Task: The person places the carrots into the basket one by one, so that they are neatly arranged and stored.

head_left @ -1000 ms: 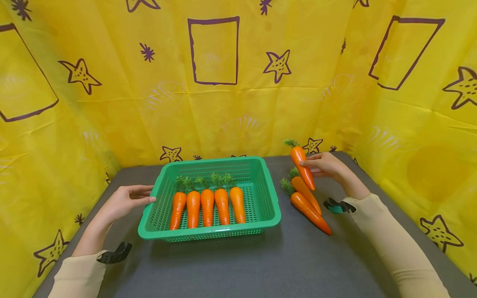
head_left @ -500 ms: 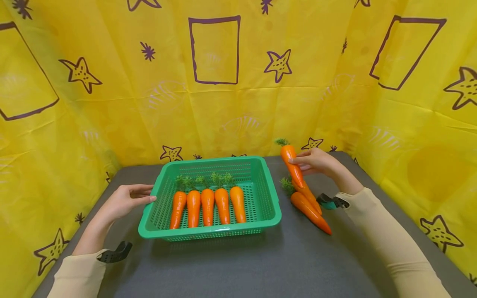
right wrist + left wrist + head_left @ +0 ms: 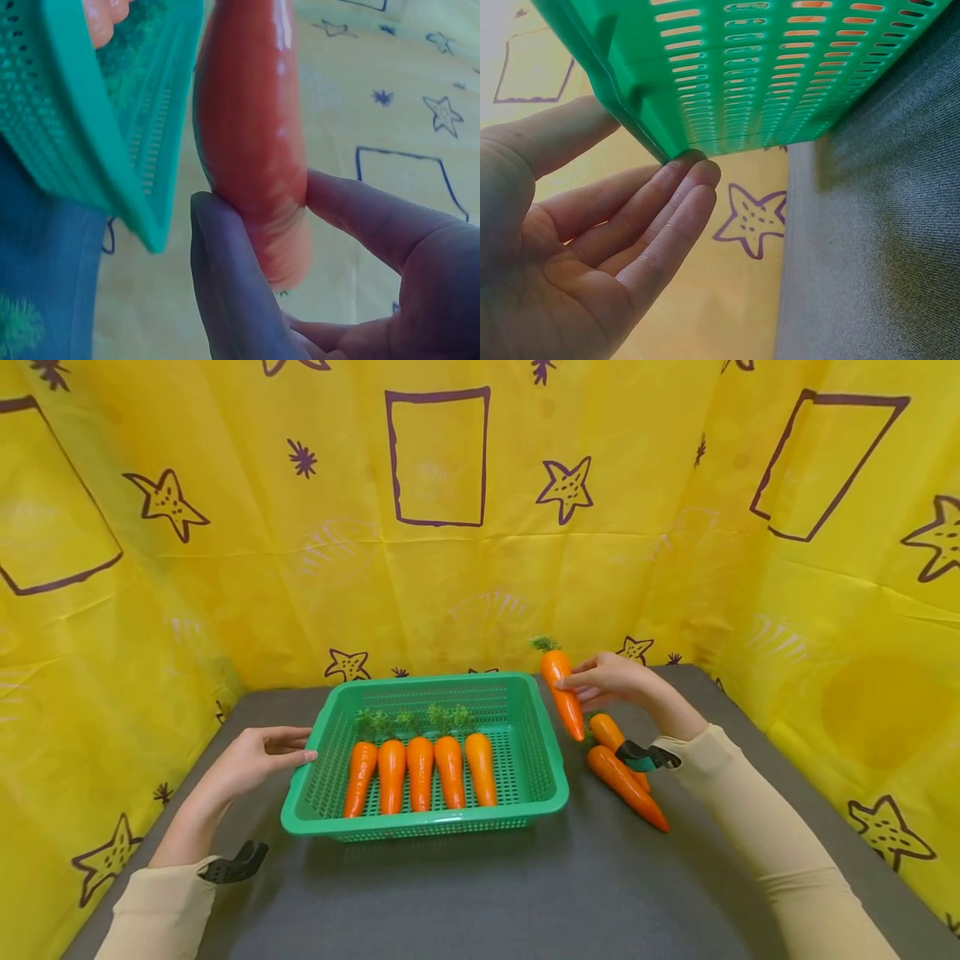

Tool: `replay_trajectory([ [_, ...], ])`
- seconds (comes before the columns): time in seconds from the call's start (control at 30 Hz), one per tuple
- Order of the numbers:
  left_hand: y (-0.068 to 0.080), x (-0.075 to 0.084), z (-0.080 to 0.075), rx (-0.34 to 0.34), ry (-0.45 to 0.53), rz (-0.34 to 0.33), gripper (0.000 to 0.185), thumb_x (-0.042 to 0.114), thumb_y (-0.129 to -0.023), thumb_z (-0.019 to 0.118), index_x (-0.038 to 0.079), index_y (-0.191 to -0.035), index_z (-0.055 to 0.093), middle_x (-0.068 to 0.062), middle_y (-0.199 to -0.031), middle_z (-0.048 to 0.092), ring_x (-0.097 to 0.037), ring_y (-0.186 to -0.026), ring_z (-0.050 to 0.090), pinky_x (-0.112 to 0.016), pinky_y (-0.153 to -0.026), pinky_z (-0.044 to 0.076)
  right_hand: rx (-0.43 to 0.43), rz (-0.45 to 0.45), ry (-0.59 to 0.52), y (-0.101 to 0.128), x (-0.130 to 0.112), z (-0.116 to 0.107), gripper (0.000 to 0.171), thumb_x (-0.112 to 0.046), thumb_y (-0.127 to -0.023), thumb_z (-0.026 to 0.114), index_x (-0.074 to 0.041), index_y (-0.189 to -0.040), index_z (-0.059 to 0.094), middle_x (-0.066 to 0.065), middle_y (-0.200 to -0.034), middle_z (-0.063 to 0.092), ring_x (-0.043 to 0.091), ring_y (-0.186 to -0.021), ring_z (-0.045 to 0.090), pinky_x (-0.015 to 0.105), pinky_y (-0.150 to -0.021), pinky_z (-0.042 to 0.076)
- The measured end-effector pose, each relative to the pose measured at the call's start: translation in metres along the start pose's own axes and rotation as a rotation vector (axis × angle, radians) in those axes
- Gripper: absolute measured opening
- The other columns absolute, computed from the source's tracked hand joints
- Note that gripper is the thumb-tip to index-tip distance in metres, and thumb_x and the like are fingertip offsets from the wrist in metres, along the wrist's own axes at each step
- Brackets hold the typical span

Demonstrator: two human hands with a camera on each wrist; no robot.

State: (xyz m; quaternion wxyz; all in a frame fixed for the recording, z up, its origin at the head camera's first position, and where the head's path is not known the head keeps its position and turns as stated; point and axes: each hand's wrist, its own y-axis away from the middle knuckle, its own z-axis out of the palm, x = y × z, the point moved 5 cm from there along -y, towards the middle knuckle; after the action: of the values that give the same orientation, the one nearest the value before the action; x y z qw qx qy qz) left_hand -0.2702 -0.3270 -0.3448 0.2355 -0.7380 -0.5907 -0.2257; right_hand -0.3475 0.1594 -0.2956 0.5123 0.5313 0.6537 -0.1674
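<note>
As only head view shows, the basket (image 3: pixel 427 823) holds five carrots (image 3: pixel 421 774).

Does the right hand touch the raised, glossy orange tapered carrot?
Touching: in the right wrist view, the right hand pinches the glossy orange carrot between thumb and fingers.

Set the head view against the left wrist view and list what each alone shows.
Head view only: the right hand pinching a carrot, and two loose carrots lying on the grey table.
Left wrist view only: the palm of the left hand.
Both: the left hand, the green basket, the grey table and the yellow backdrop.
</note>
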Motion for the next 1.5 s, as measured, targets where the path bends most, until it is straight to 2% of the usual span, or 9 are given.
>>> replay_trajectory([
  [0.17,0.000,0.000,-0.001,0.003,-0.013,0.005,0.059,0.041,-0.086,0.068,0.001,-0.128,0.058,-0.017,-0.113,0.068,-0.027,-0.099,0.066,-0.045,-0.085,0.052,-0.046,0.005,-0.018,-0.009,-0.007,0.014,0.070,-0.025,-0.091,0.064,0.011,-0.142,0.032,0.026,-0.126,0.057,0.019,-0.095,0.068,0.043,-0.092,0.051],
  [0.4,0.000,-0.001,0.000,0.001,-0.018,0.006,0.058,0.040,-0.086,0.068,0.002,-0.128,0.059,-0.016,-0.113,0.068,-0.022,-0.097,0.067,-0.039,-0.083,0.051,-0.091,0.011,-0.004,-0.018,-0.018,0.036,0.061,-0.022,-0.091,0.064,0.009,-0.137,0.040,0.023,-0.119,0.062,0.020,-0.092,0.069,0.042,-0.089,0.053],
  [0.67,0.000,-0.001,0.000,0.002,-0.002,0.000,0.059,0.040,-0.086,0.068,0.001,-0.129,0.057,-0.018,-0.114,0.067,-0.030,-0.101,0.065,-0.048,-0.085,0.052,-0.165,0.018,-0.007,-0.031,-0.026,0.057,0.060,-0.019,-0.091,0.064,0.008,-0.138,0.039,0.024,-0.125,0.058,0.026,-0.100,0.067,0.038,-0.083,0.056],
  [0.73,0.000,-0.001,0.001,0.001,0.000,-0.004,0.060,0.041,-0.086,0.068,0.001,-0.129,0.057,-0.018,-0.115,0.067,-0.031,-0.102,0.065,-0.049,-0.086,0.052,-0.178,0.022,-0.017,-0.035,-0.027,0.061,0.056,-0.019,-0.091,0.064,0.008,-0.135,0.043,0.023,-0.123,0.059,0.028,-0.102,0.067,0.038,-0.083,0.056],
  [0.93,0.000,0.000,0.001,0.001,0.012,-0.007,0.060,0.041,-0.086,0.068,0.001,-0.130,0.057,-0.019,-0.115,0.067,-0.030,-0.102,0.065,-0.049,-0.087,0.051,-0.216,0.025,-0.005,-0.044,-0.029,0.075,0.044,-0.018,-0.092,0.064,0.007,-0.126,0.052,0.020,-0.117,0.064,0.027,-0.102,0.067,0.039,-0.083,0.056],
  [1.23,-0.001,0.003,-0.001,-0.001,0.007,-0.011,0.059,0.040,-0.086,0.068,0.001,-0.130,0.057,-0.018,-0.115,0.067,-0.029,-0.102,0.065,-0.046,-0.085,0.052,-0.292,0.057,0.002,-0.054,-0.031,0.095,0.038,-0.015,-0.093,0.061,0.008,-0.123,0.053,0.020,-0.119,0.062,0.032,-0.109,0.063,0.039,-0.084,0.056],
  [1.5,-0.001,0.004,0.000,-0.006,0.028,-0.011,0.059,0.037,-0.087,0.069,0.000,-0.130,0.056,-0.020,-0.115,0.066,-0.030,-0.102,0.065,-0.048,-0.086,0.052,-0.323,0.058,-0.014,-0.065,-0.029,0.108,0.033,-0.014,-0.093,0.062,0.007,-0.117,0.056,0.019,-0.116,0.063,0.032,-0.109,0.063,0.040,-0.083,0.056],
])
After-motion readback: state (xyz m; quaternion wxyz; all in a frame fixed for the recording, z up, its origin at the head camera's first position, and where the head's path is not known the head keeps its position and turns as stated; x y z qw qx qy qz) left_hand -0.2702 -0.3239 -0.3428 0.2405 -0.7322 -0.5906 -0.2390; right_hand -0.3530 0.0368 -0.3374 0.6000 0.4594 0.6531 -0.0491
